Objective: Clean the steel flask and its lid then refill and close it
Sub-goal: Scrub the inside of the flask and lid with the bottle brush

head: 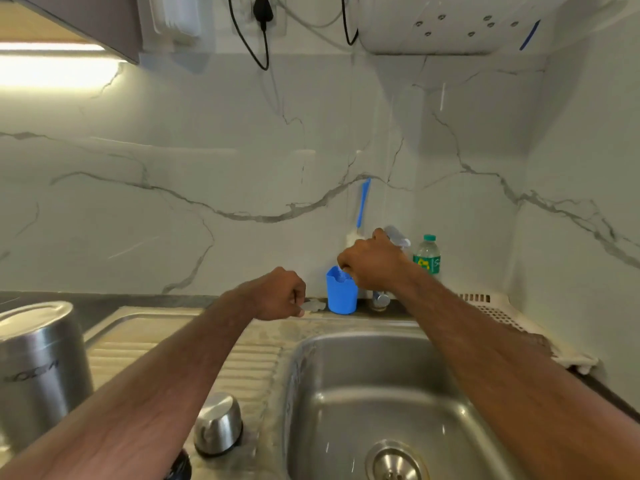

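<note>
- The right hand reached forward over the sink to the back ledge, its forearm running in from the lower right corner, knuckles up and back of the hand toward the camera.
- Its fingers were curled down at the rim of the blue cup, seemingly around the lower part of the brush, whose blue handle rose tilted above the hand against the marble wall; the actual contact was hidden behind the hand, so I cannot tell for sure.
- A pale tap lever showed just behind the right hand, and a green-labelled bottle stood just beside it to the right.
- The left hand was stretched out over the drainboard, forearm coming from the lower left, wrist bent and fist closed; its fingers were curled tight, and whether they pinched anything could not be made out.
- The flask stood upright at the far left on the drainboard, well apart from both hands.
- Its lid, a domed steel cap, sat on the drainboard near the sink's left edge, below the left forearm.
- A white perforated rack lay at the right against the wall.
</note>
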`<action>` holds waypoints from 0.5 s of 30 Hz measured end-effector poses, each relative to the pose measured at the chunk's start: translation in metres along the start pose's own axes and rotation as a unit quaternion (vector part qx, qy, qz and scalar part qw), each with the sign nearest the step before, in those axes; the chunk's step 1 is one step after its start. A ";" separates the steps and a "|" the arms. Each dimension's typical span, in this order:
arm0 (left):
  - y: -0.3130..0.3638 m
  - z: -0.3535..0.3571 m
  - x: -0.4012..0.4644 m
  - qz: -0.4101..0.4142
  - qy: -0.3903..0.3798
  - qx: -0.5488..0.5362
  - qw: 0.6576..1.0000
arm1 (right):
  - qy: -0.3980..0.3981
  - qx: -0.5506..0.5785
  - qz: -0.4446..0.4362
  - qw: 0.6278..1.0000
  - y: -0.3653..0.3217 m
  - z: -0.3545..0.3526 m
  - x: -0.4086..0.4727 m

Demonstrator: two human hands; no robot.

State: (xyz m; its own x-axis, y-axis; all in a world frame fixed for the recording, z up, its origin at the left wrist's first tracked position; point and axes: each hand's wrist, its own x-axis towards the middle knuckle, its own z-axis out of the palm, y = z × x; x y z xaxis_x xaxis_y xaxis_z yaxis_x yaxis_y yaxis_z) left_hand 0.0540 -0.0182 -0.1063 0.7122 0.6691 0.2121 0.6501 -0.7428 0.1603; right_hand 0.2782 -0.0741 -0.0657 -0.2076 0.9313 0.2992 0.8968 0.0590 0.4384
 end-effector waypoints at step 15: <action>0.041 -0.011 -0.136 -0.053 0.091 -0.060 0.993 | 0.003 0.211 -0.015 0.977 -0.127 -0.021 -0.116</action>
State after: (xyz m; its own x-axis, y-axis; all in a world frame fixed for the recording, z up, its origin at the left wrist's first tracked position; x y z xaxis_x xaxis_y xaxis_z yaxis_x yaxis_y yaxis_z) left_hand -0.0186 -0.1399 -0.1181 0.5746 0.7362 0.3575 0.6744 -0.6734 0.3028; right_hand 0.1806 -0.1967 -0.1383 -0.2375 0.9249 0.2968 0.9713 0.2304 0.0592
